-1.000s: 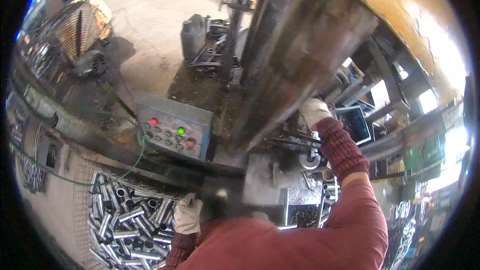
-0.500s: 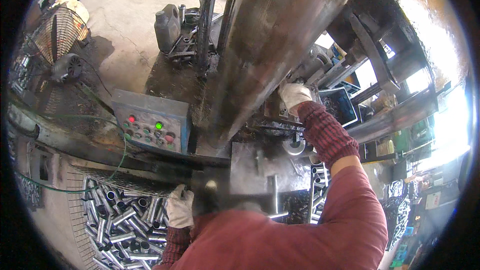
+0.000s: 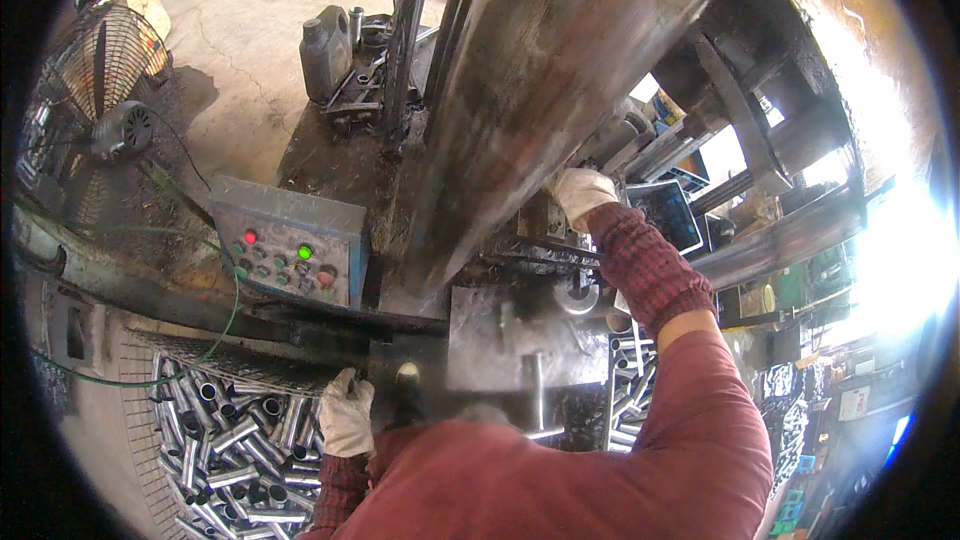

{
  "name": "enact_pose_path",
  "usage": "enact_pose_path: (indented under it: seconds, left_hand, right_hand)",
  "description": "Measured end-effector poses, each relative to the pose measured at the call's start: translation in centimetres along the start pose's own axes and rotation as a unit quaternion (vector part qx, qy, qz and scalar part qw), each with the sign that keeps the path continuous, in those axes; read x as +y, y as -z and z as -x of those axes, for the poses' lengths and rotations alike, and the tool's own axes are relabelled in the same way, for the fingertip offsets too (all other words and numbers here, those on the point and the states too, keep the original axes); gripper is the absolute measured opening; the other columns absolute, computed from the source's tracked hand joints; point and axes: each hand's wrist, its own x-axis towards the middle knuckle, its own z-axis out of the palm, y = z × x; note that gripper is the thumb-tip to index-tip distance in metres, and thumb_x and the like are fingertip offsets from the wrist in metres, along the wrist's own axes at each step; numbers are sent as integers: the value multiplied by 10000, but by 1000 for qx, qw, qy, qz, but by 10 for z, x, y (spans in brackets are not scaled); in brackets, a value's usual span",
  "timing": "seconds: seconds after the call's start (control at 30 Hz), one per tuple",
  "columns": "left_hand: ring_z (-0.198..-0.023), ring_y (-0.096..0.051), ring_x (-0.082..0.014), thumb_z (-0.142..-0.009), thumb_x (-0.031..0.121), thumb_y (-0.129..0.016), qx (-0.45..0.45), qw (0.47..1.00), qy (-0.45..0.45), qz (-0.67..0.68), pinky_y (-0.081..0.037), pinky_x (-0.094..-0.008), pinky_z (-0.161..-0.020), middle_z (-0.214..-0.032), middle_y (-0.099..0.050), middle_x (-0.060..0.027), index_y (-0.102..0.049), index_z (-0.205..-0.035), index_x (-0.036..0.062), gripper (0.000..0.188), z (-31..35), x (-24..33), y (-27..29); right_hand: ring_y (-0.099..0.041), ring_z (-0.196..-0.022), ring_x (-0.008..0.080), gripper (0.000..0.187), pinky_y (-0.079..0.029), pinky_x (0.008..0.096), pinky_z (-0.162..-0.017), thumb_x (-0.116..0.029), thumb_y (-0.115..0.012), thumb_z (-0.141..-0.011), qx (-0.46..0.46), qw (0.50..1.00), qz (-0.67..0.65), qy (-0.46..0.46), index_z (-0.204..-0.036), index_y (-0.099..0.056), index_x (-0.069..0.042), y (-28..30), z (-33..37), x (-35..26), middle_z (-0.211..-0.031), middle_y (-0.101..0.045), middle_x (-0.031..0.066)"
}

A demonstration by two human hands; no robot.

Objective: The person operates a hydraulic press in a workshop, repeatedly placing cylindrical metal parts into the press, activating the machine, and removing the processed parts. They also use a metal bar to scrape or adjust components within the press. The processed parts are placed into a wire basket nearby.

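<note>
My left hand (image 3: 346, 415), in a pale work glove, is at the edge of a wire basket (image 3: 150, 465) full of short shiny metal tubes (image 3: 233, 437). Its fingers are curled; whatever lies in them is too small or hidden to name. My right hand (image 3: 583, 198), gloved too, reaches forward to the machine's metal fixture (image 3: 543, 217), beside the thick slanting steel column (image 3: 560, 70). Its fingertips are hidden. Below that arm, a metal ring (image 3: 577, 299) rests by a flat steel plate (image 3: 470, 345), and a T-shaped metal bar (image 3: 540, 390) stands against the plate's near side.
A control box (image 3: 288, 240) with red and green lit buttons sits left of the column. A caged fan (image 3: 105, 75) stands at far left, a dark jug (image 3: 325, 55) beyond. A bin (image 3: 667, 215) is right of my right hand; more tubes (image 3: 630, 385) lie below my right arm.
The whole view has shifted slightly, so things appear a little further left. Both hands stay at the same places, the left by the basket and the right at the fixture.
</note>
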Motion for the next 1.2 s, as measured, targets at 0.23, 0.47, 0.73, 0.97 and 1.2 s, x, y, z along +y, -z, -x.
enact_pose_path:
  seconds: [0.23,0.47,0.73,0.97,1.2]
  left_hand:
    - [-1087,-769,-397,-955,270,-783,-3,1000,4,-16,-598,-463,-948,-1164,-791,-257,-758,-1291,-23,446,-1,16,10]
    - [-1087,-762,-429,-968,319,-753,-16,999,-7,-40,-610,-474,-937,-1151,-797,-244,-786,-1239,19,406,-6,19,21]
    - [-1048,-789,-408,-930,312,-779,-55,997,60,18,-621,-446,-900,-1137,-798,-265,-769,-1325,23,490,-4,18,28]
    - [-1053,-781,-416,-930,321,-782,-34,998,50,-15,-615,-466,-902,-1126,-800,-253,-795,-1278,56,438,-9,5,28]
    - [-1125,-769,-406,-942,300,-793,-1,999,50,2,-590,-446,-989,-1188,-795,-253,-770,-1269,-6,448,-10,-7,23]
  right_hand:
    - [-786,-1065,406,265,-632,498,-903,-262,-703,-977,-69,990,112,56,-1136,-828,-92,5,5,-5,-1140,-818,182]
    - [-788,-1106,384,304,-631,502,-945,-241,-713,-922,-10,981,142,129,-1159,-836,-96,13,18,-4,-1149,-807,229]
    - [-776,-1137,377,326,-625,500,-966,-248,-698,-931,-19,989,127,66,-1188,-830,-97,6,6,-3,-1193,-800,219]
    - [-770,-1144,384,314,-623,499,-968,-237,-696,-940,-37,990,122,55,-1189,-827,-98,16,16,-5,-1212,-794,217]
    - [-764,-1151,392,302,-621,498,-971,-226,-693,-949,-50,994,79,57,-1190,-824,-99,-1,-5,4,-1231,-789,214]
